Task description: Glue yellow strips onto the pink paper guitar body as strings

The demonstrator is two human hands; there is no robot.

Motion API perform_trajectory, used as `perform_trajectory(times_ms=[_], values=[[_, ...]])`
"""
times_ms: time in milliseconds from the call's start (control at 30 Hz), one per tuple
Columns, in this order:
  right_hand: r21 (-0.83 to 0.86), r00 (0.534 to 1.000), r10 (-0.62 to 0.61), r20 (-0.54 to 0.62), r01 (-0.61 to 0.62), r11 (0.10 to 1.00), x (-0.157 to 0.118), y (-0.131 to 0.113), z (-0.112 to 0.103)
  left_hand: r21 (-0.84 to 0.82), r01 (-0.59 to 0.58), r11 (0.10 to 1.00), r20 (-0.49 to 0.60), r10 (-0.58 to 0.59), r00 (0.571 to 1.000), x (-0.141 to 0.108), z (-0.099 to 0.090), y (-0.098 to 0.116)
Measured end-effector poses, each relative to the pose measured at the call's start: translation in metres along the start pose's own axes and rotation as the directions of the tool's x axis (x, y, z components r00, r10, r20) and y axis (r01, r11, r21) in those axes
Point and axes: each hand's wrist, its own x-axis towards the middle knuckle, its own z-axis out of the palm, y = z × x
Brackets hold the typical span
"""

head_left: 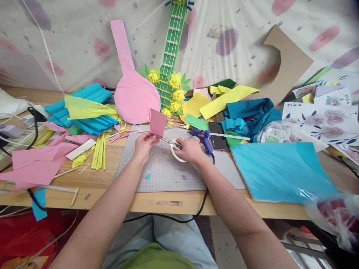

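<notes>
My left hand [146,145] pinches the lower edge of a folded pink paper piece [157,122], which stands upright above the fingers. In my right hand [189,149] are white-handled scissors [177,154], with fingers in the handle loops. The scissor blades point left and touch or lie very near the bottom of the pink paper. Both hands are over the grey cutting mat [168,179]. Just right of my right hand lies a blue glue gun [206,140] with a white glue stick in its back.
Behind stand a pink banjo-shaped piece [137,97] and a green instrument neck [171,48] with yellow flowers. Crepe paper [92,125] and yellow strips [99,153] lie left; a phone [220,137] and a blue board [283,170] lie right. A black cable [203,203] crosses the table's front edge.
</notes>
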Motion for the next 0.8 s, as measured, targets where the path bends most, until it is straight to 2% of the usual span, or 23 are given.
perform_trajectory(times_ms=[367, 800], values=[[-0.006, 0.999, 0.024, 0.026, -0.024, 1.000, 0.0014, 0.0006, 0.0003, 0.018, 0.014, 1.000, -0.029, -0.014, 0.999, 0.0003, -0.0004, 0.0004], [-0.002, 1.000, 0.008, 0.014, -0.008, 1.000, 0.0010, 0.0019, -0.0006, 0.039, 0.001, 0.999, -0.002, 0.000, 1.000, -0.0020, 0.0006, 0.0009]])
